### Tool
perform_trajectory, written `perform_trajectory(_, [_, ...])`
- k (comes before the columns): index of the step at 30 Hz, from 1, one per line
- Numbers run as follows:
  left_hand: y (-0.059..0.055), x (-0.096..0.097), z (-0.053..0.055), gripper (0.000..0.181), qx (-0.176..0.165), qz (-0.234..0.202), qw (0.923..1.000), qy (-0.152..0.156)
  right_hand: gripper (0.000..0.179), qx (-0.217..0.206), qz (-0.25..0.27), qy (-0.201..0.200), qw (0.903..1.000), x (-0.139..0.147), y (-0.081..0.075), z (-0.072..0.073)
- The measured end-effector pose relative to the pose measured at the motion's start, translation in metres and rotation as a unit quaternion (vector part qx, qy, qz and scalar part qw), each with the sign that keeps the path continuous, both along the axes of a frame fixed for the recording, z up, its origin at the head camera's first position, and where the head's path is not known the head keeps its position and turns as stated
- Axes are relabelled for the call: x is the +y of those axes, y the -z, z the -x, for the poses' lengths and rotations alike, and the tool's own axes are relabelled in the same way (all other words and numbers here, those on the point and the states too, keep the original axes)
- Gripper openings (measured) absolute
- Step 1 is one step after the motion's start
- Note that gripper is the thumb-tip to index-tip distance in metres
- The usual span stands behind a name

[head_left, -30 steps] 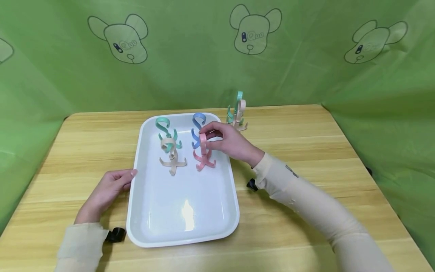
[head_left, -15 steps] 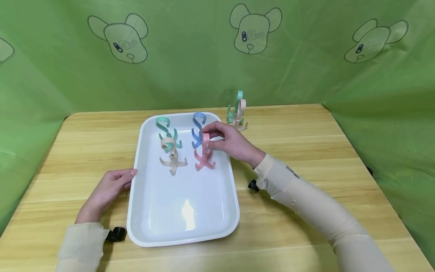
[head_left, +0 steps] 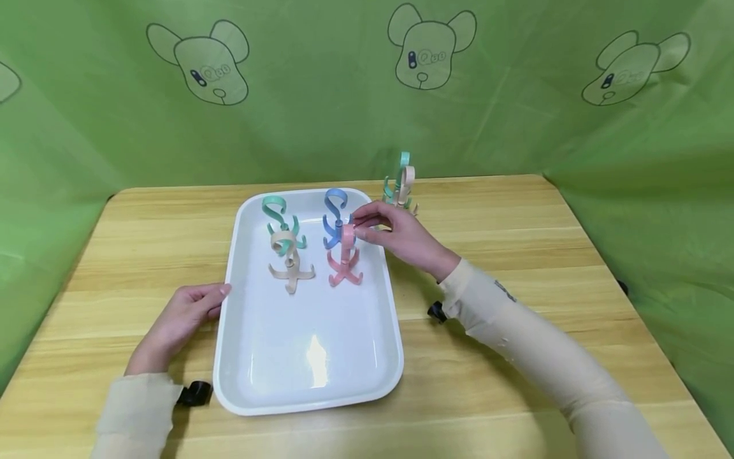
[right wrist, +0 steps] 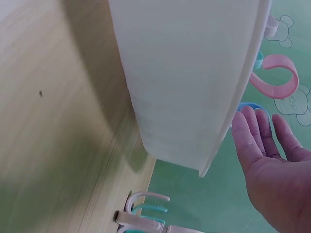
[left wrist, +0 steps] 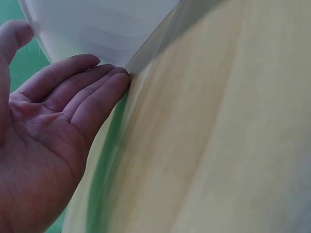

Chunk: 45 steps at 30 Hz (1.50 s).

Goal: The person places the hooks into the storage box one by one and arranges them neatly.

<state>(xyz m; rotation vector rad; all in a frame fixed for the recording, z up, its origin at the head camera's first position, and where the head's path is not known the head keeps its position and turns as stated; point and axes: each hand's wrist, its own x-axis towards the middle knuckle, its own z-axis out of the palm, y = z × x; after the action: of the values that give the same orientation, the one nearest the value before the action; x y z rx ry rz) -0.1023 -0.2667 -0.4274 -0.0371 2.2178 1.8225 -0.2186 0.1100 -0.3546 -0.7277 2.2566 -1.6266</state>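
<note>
A pink hook hanger (head_left: 345, 258), with a curled top and several upturned prongs, stands in the white tray (head_left: 309, 357). My right hand (head_left: 404, 239) is just right of its top, over the tray's right rim, fingers spread and holding nothing. In the right wrist view, the pink hanger (right wrist: 282, 75) is apart from the right hand (right wrist: 277, 170). Behind it is a blue hanger (head_left: 337, 213), partly hidden by my fingers. Green (head_left: 275, 207) and beige (head_left: 292, 275) hangers stand to the left. My left hand (head_left: 180, 322) touches the tray's left side, nearly straight fingers (left wrist: 99, 104) against its outer wall.
Another green hanger (head_left: 404, 162) and beige hanger (head_left: 408, 178) stand on the wooden table (head_left: 504, 255) behind the tray's right side. A green curtain (head_left: 321, 127) surrounds the table's back and sides. A black wrist piece (head_left: 197, 394) sits beside the tray's lower left.
My right hand has let go of the pink hanger and drawn right, its fingers opening. The hanger shifted slightly right before release. My left hand and the tray have stayed put.
</note>
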Motion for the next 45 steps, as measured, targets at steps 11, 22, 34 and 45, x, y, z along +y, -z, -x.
perform_trajectory(11, [0.001,0.0,0.002,0.054,0.008,0.002,1.0,0.004,0.034,0.027,0.002,0.056,0.9981,0.019,-0.003,0.004])
perform_trajectory(22, [0.0,0.0,0.001,0.051,0.011,0.0,0.9999,0.004,0.029,0.054,0.029,0.114,0.9916,0.031,-0.003,0.006])
perform_trajectory(34, [-0.001,0.001,-0.001,0.055,0.0,0.007,1.0,0.001,0.028,0.075,0.08,0.201,0.9733,0.048,-0.014,0.02])
perform_trajectory(45, [-0.001,0.001,-0.001,0.054,-0.001,-0.001,1.0,-0.002,0.038,0.053,0.126,0.256,0.957,0.052,-0.009,0.042])
